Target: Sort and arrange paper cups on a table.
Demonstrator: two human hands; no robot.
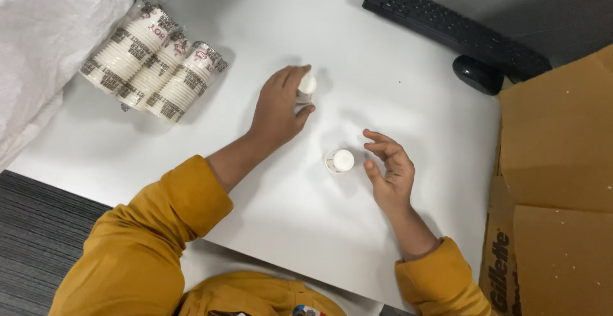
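My left hand (279,106) is wrapped around a small white bottle with a white cap (306,87) that stands on the white table (396,86). A second small white bottle (339,161) stands upright nearer to me. My right hand (389,170) hovers just right of it with fingers curled and apart, not touching it. Both arms wear mustard-yellow sleeves.
Three plastic-wrapped sleeves of stacked white cups (153,64) lie at the back left beside a white woven sack (51,29). A black keyboard (453,25) and black mouse (477,73) sit at the back right. A brown cardboard box (555,182) borders the table's right edge.
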